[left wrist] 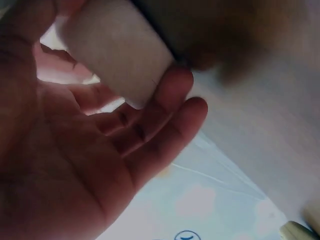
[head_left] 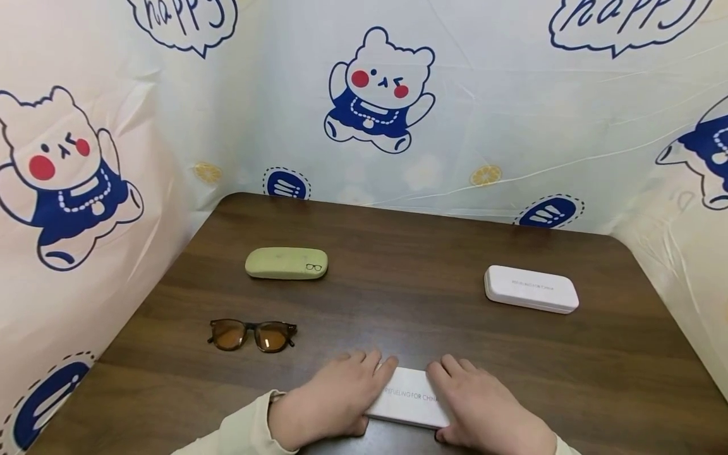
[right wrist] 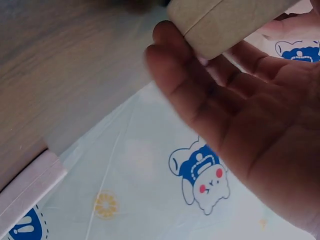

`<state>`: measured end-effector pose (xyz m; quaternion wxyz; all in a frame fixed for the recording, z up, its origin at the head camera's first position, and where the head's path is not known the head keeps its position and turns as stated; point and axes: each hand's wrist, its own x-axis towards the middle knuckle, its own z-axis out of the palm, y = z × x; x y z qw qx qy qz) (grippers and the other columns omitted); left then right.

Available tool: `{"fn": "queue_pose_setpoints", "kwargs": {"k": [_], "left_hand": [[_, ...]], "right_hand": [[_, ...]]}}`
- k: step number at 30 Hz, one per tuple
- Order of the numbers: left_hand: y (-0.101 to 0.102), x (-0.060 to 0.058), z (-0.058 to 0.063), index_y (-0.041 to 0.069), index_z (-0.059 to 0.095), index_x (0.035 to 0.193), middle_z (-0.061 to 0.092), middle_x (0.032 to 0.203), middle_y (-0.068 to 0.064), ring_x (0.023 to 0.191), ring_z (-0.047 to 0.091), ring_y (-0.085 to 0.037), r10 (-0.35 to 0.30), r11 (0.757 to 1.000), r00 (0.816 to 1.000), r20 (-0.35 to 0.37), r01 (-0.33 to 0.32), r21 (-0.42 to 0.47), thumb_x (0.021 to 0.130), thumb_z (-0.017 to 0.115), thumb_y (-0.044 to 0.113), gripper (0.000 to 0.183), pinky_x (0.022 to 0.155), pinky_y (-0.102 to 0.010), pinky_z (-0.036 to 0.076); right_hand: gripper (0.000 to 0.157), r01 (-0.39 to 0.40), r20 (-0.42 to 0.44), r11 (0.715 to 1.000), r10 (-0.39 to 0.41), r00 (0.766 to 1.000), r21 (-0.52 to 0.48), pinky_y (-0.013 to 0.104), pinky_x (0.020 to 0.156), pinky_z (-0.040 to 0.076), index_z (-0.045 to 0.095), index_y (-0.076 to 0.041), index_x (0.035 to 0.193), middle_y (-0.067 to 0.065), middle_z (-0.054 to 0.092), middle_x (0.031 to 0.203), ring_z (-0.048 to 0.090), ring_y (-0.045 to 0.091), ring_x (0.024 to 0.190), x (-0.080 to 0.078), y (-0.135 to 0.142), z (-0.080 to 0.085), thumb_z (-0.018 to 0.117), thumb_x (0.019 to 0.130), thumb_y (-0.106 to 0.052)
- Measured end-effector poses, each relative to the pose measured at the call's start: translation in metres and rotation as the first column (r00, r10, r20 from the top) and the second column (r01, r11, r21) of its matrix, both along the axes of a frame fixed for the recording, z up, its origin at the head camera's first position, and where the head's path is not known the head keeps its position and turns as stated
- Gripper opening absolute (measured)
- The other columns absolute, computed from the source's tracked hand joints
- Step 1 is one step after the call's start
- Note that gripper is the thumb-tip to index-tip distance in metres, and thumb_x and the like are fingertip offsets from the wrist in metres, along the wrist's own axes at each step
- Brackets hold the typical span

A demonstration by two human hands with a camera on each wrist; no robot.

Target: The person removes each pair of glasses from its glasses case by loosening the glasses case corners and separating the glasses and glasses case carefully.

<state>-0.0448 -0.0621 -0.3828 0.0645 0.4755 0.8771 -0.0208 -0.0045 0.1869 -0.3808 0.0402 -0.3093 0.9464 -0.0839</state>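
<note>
A white glasses case (head_left: 409,407) with small grey lettering on its lid lies near the front of the table, between both hands. My left hand (head_left: 338,395) grips its left end, thumb at the near side and fingers over the far side. At the opposite end, my right hand (head_left: 486,404) holds the case in the same way. Each wrist view shows one end of the glasses case (left wrist: 117,50) between thumb and fingers; in the right wrist view a seam runs along the case (right wrist: 225,25). Both ends are partly covered by the hands in the head view.
Brown-lensed glasses (head_left: 253,335) lie folded on the left of the dark wooden table (head_left: 392,303). Behind them is a green glasses case (head_left: 284,263). A second white case (head_left: 531,289) rests at the back right. Printed cloth (head_left: 472,114) surrounds the table.
</note>
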Motion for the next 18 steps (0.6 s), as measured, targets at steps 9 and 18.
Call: {"fn": "queue_pose_setpoints", "kwargs": {"k": [9,18], "left_hand": [[-0.01,-0.011,-0.003,0.013,0.042,0.15,0.051,0.109,0.002,0.088,0.055,-0.011,-0.026,0.992,0.991,0.131,0.01,0.122,0.073,0.089,0.033,0.093,0.076,-0.03,0.05],[-0.018,-0.023,-0.008,0.011,0.047,0.134,0.058,0.109,0.0,0.075,0.057,-0.011,0.117,0.97,0.935,0.333,-0.18,0.163,0.057,0.09,0.057,0.099,0.066,-0.032,0.051]], "right_hand": [[0.066,-0.057,0.11,0.994,0.067,0.992,-0.093,0.025,0.064,0.048,0.063,-0.009,0.116,-0.01,0.052,0.095,0.046,0.002,0.069,-0.012,0.012,0.008,0.09,0.066,-0.043],[0.078,-0.042,0.265,0.989,0.079,0.961,-0.143,0.031,0.081,0.051,0.064,-0.009,0.136,-0.003,0.066,0.121,0.058,0.004,0.094,-0.024,0.025,0.015,0.082,0.077,-0.056]]}}
